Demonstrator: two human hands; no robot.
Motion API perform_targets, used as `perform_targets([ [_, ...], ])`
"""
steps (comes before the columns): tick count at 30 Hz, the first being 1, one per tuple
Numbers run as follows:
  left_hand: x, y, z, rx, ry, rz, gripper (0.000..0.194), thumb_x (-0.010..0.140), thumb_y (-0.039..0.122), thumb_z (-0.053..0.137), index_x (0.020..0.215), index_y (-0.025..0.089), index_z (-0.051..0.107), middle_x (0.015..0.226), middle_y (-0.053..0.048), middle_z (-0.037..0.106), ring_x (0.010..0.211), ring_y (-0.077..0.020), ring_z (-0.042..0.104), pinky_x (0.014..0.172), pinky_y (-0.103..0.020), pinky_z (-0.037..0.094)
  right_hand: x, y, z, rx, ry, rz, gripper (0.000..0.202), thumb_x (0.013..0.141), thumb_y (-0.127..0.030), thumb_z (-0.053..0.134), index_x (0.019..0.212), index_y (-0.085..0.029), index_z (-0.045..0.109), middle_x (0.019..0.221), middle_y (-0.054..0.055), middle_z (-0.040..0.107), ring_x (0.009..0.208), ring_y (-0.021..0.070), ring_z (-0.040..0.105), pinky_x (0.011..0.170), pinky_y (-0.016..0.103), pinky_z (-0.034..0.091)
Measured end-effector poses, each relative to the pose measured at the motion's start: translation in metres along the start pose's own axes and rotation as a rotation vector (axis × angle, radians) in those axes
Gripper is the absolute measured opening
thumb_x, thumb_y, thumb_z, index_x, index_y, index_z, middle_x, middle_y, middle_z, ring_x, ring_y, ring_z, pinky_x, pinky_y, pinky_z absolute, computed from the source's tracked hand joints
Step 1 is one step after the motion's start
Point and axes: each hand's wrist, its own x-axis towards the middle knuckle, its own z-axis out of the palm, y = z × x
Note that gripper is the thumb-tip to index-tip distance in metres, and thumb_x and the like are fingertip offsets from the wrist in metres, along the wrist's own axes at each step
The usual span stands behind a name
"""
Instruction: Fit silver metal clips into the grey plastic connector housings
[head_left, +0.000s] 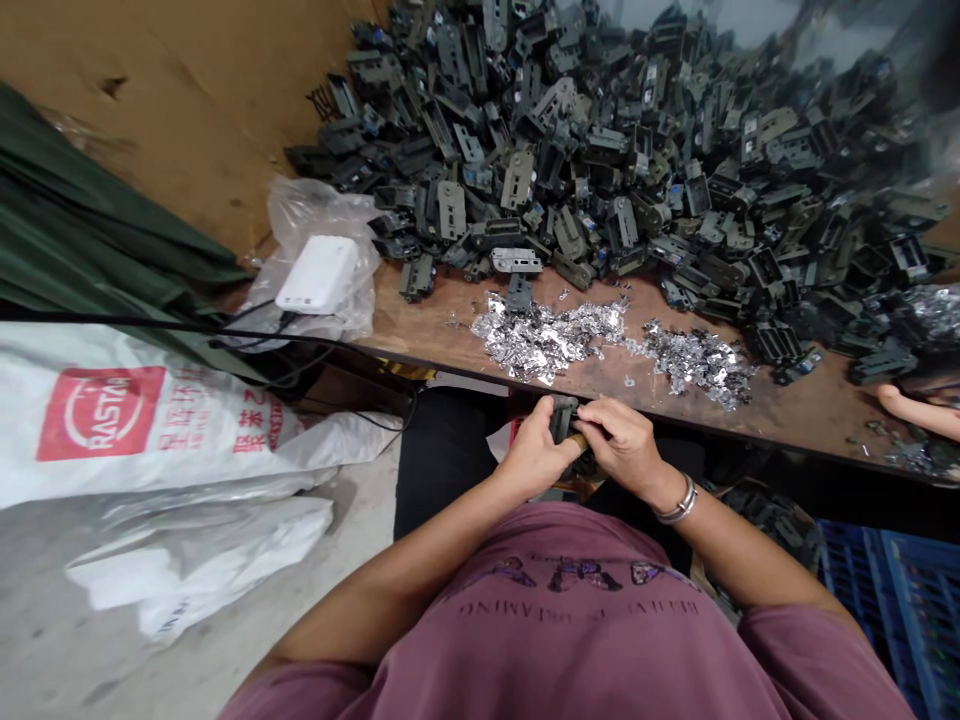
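Over my lap, just off the table's front edge, my left hand is closed around a dark grey-green plastic housing. My right hand pinches at the housing's right side; whether a small part sits between those fingertips is too small to tell. Beyond my hands, two heaps of tiny shiny metal pieces lie on the wooden table: a larger left heap and a right heap. One loose housing rests at the back of the left heap.
A large pile of similar housings covers the back of the table. At left are a white box-shaped device on clear plastic, black cables, and a printed white sack. Another person's arm reaches in at right, above blue crates.
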Motion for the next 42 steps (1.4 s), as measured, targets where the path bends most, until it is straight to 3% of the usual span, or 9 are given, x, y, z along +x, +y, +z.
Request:
perform_targets([
  [6,-0.002,0.001,0.0,-0.033,-0.005,-0.081,0.027,0.064,0.023,0.063,0.087,0.019,0.049,0.077,0.004,0.052,0.069,-0.0121,0.047,0.066,-0.026,0.04,-0.002,-0.002,0.0,0.026,-0.018,0.073,0.012,0.091,-0.019,0.06,0.091,-0.022,0.071,0.082,0.005,0.072,0.076,0.0167,0.069,0.07,0.031,0.059],
  [14,-0.004,-0.003,0.0,0.04,0.011,-0.044,0.025,0.066,0.016,0.058,0.088,0.02,0.047,0.074,0.005,0.048,0.066,-0.0117,0.044,0.064,-0.025,0.039,-0.006,-0.002,0.001,-0.08,-0.027,-0.034,0.016,0.091,-0.012,0.057,0.1,-0.019,0.068,0.084,0.008,0.071,0.078,0.0182,0.068,0.069,0.031,0.059],
  [20,-0.007,-0.012,0.0,0.303,0.076,0.037,0.028,0.065,0.013,0.061,0.08,0.023,0.039,0.074,0.004,0.043,0.069,-0.0147,0.046,0.068,-0.03,0.039,-0.018,0.004,0.008,-0.181,-0.09,-0.119,0.026,0.092,-0.009,0.05,0.109,-0.019,0.067,0.096,0.012,0.072,0.089,0.0199,0.07,0.078,0.034,0.061],
  [24,-0.009,-0.003,-0.006,0.41,0.003,0.02,0.03,0.066,0.018,0.065,0.083,0.023,0.041,0.078,0.002,0.047,0.074,-0.0184,0.05,0.071,-0.034,0.041,-0.012,0.003,0.002,-0.071,-0.152,-0.11,0.023,0.093,-0.013,0.052,0.11,-0.019,0.067,0.096,0.011,0.073,0.088,0.0196,0.07,0.075,0.033,0.062],
  [28,-0.009,0.007,-0.016,0.417,-0.016,0.185,0.042,0.066,0.035,0.076,0.096,0.021,0.052,0.095,-0.005,0.056,0.09,-0.0237,0.055,0.082,-0.037,0.043,-0.003,-0.001,-0.01,0.036,-0.108,0.025,0.024,0.092,-0.019,0.059,0.115,-0.023,0.066,0.103,0.009,0.074,0.09,0.0192,0.071,0.082,0.036,0.061],
  [31,-0.009,0.006,-0.024,0.475,0.042,0.322,0.017,0.083,0.036,0.061,0.084,0.02,0.055,0.083,-0.004,0.055,0.082,-0.0206,0.053,0.078,-0.034,0.043,-0.005,-0.005,-0.014,0.051,-0.086,0.148,0.028,0.092,-0.018,0.058,0.119,-0.023,0.063,0.105,0.01,0.073,0.081,0.017,0.072,0.074,0.032,0.062],
  [34,-0.01,0.004,-0.031,0.53,0.15,0.396,0.022,0.089,0.031,0.052,0.07,0.021,0.048,0.071,-0.002,0.048,0.071,-0.0177,0.047,0.07,-0.031,0.04,-0.01,-0.009,-0.013,0.059,-0.113,0.14,0.023,0.091,-0.016,0.058,0.113,-0.021,0.065,0.097,0.008,0.075,0.081,0.0171,0.072,0.072,0.03,0.061],
  [39,-0.012,0.008,-0.041,0.404,0.196,0.434,0.015,0.089,0.032,0.052,0.08,0.02,0.054,0.082,-0.004,0.052,0.079,-0.0188,0.05,0.076,-0.031,0.041,-0.01,-0.009,-0.014,0.034,-0.158,0.111,0.017,0.092,-0.017,0.058,0.104,-0.022,0.068,0.084,0.005,0.074,0.071,0.0164,0.071,0.065,0.028,0.059],
  [42,-0.011,0.007,-0.044,0.188,0.213,0.334,0.023,0.089,0.04,0.05,0.079,0.02,0.057,0.082,-0.004,0.054,0.079,-0.0198,0.051,0.076,-0.032,0.042,-0.007,-0.006,-0.014,0.014,-0.18,0.11,0.015,0.092,-0.019,0.057,0.102,-0.022,0.069,0.081,0.004,0.074,0.067,0.0161,0.07,0.062,0.028,0.058],
])
